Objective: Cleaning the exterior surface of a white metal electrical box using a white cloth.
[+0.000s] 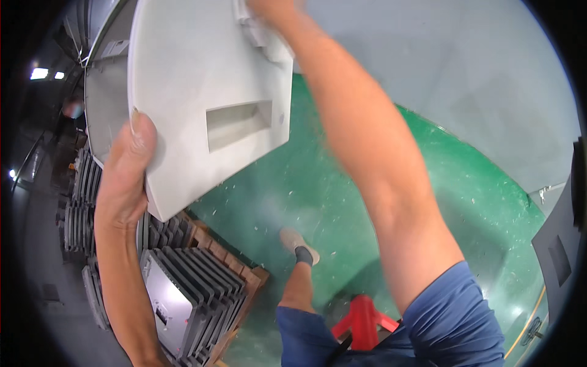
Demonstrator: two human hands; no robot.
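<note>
While held up off the floor, the pale grey plastic panel (pixel 202 79) sits at upper left of view, tilted, with a rectangular recessed pocket in its face, nothing in the pocket. Left hand (pixel 125 177) clamps the panel's lower-left edge, thumb on the face, fingers hidden behind it. Right hand (pixel 269 9) is at the panel's top edge, mostly cut off by the frame; touching it, but can't tell whether it's closed on the edge or just pressing.

Below the panel: wooden pallet (pixel 229 260) on the green floor (pixel 428 183), loaded with a row of dark grey panels (pixel 195 287) stood on edge, packed tight side by side. More stacks of similar panels (pixel 82 208) left of the pallet, past the left forearm. Floor right of the pallet is littered with pale chips. Person's shoe (pixel 298 243) on the floor under the panel, red stand (pixel 364 321) just beyond the blue shorts (pixel 306 339). Grey wall sheet (pixel 465 79) behind, right of the panel.
</note>
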